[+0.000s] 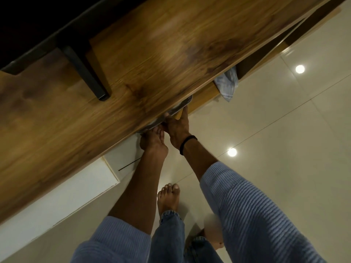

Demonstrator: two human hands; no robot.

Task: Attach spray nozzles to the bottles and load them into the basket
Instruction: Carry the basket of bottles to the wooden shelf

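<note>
In the head view, a wooden tabletop (152, 54) was seen from above, with both arms stretched down past its near edge to a shelf (203, 97) beneath it. A grey rimmed object (180, 108) lay on that shelf, mostly hidden under the tabletop. It was judged to be perhaps the basket, though this could not be told for certain.

The left hand (153, 140) was set at the nearer end of the rim with its fingers curled onto it. The right hand (177, 128), marked by a black wristband (187, 144), was placed just beside the left hand and touching it. Its thumb was pressed over the rim and its forefinger was held straight along the shelf's edge. The remaining fingers were hidden. Two hands were probably used because the object was wide and tucked in a low, tight space.

No bottle or nozzle was to be seen, so the task was judged to be barely begun.

A pale cloth (228, 86) hung from the shelf further along, well apart from the hands.
</note>
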